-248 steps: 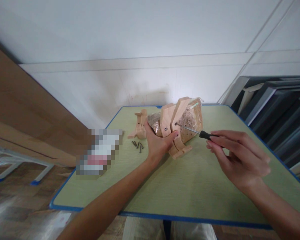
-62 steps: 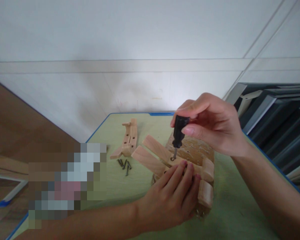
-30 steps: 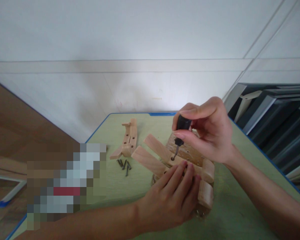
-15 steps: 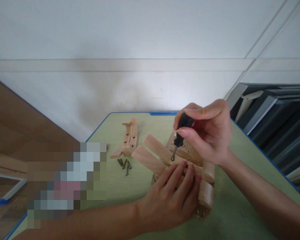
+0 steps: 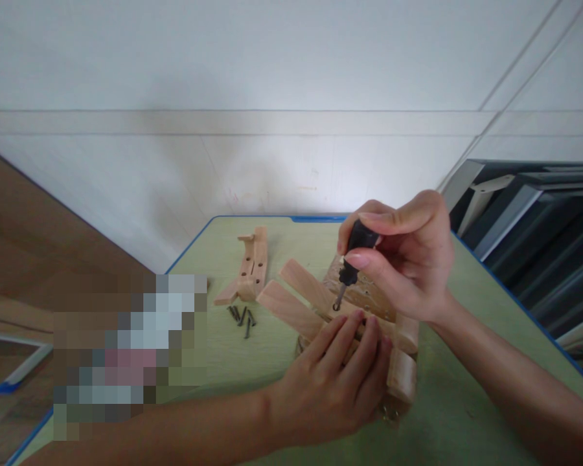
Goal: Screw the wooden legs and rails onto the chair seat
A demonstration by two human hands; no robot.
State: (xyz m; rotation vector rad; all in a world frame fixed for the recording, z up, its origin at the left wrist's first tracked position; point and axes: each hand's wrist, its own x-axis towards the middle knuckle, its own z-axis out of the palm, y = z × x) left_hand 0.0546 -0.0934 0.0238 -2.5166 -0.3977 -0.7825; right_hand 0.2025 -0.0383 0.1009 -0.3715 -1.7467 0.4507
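My right hand (image 5: pixel 408 259) is closed around the black handle of a short screwdriver (image 5: pixel 359 243). Its metal shaft slants down to a dark hole in a light wooden piece (image 5: pixel 308 285); a screw head there is too small to make out. Bent over the wood, the fingers of my left hand (image 5: pixel 340 375) press on it and hold it down; the thumb is hidden. A second wooden strip (image 5: pixel 289 310) runs alongside the first. Under them lies a rough, patterned board (image 5: pixel 364 291), partly covered by both hands.
On the green table (image 5: pixel 214 369) stands another wooden assembly (image 5: pixel 252 268) with several holes. Several dark screws (image 5: pixel 243 317) lie in front of it. A pixelated patch covers the table's left side. Dark panels (image 5: pixel 539 220) lean at the right, and a white wall rises behind.
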